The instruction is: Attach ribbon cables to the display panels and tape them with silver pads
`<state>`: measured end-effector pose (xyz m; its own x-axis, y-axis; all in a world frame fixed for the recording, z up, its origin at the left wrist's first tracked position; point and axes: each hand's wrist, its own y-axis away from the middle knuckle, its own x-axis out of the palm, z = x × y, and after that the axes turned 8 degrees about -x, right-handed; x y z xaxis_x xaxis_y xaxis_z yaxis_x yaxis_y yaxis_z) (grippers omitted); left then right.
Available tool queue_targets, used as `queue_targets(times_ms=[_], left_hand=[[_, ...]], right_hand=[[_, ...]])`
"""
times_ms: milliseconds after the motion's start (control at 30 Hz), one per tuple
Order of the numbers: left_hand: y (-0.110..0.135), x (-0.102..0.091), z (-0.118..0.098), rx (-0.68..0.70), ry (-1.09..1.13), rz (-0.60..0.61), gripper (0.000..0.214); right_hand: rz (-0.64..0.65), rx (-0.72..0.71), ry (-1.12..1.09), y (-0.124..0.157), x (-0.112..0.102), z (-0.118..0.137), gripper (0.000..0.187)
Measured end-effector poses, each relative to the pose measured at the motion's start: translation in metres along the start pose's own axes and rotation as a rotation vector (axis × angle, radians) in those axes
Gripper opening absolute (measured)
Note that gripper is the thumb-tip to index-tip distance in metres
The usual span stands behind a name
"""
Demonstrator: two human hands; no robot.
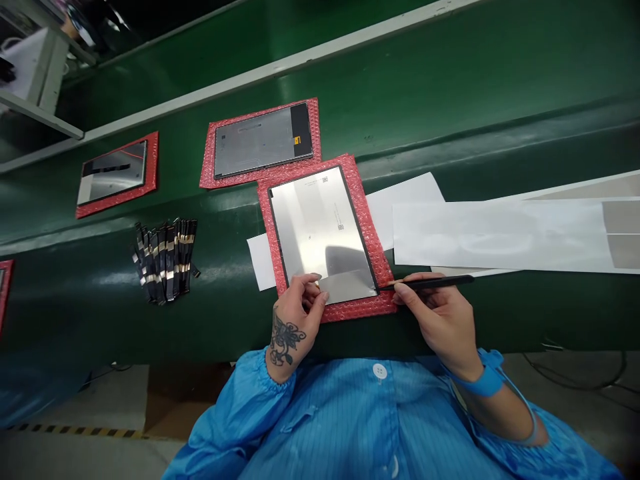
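— Blue smock (350,420) fills the bottom, right under the camera. What are the hands doing?
— Left hand (295,317) is curled, knuckles up, with thumb and forefinger tips down on the near edge of the display panel (320,227), beside a grey strip (347,285). Whether it pinches that strip, I cannot tell. Right hand (443,317) is closed around a black tool (433,283), held flat like a pen, its tip at the panel's near right corner.
— And where does the panel sit?
— It lies flat on a red bubble-wrap mat (360,308), at the near edge of a green belt (450,100), straight ahead of the person.
— Anything round it?
— White sheets (500,233) on the right, at least three. A bundle of black flex cables (165,260) lies to the left, well apart.
— How many panels altogether?
— Three, each on its own red mat: this one, a second panel (263,140) just behind it, and a third panel (114,172) further left. A fourth mat's edge (4,287) shows at the left border. A grey rail (300,60) runs beyond the belt.
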<state>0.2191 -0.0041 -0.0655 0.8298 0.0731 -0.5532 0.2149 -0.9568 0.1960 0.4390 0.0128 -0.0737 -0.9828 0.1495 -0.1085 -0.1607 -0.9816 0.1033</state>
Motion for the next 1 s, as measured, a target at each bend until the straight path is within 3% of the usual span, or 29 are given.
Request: queue_targets(times_ms=[1000], left_hand=[[0.0043,0.0084,-0.002,0.254,-0.259,-0.113,0.011]], right_hand=[[-0.005,0.0,0.021,0.0007,-0.0008,0.0022,0.038]])
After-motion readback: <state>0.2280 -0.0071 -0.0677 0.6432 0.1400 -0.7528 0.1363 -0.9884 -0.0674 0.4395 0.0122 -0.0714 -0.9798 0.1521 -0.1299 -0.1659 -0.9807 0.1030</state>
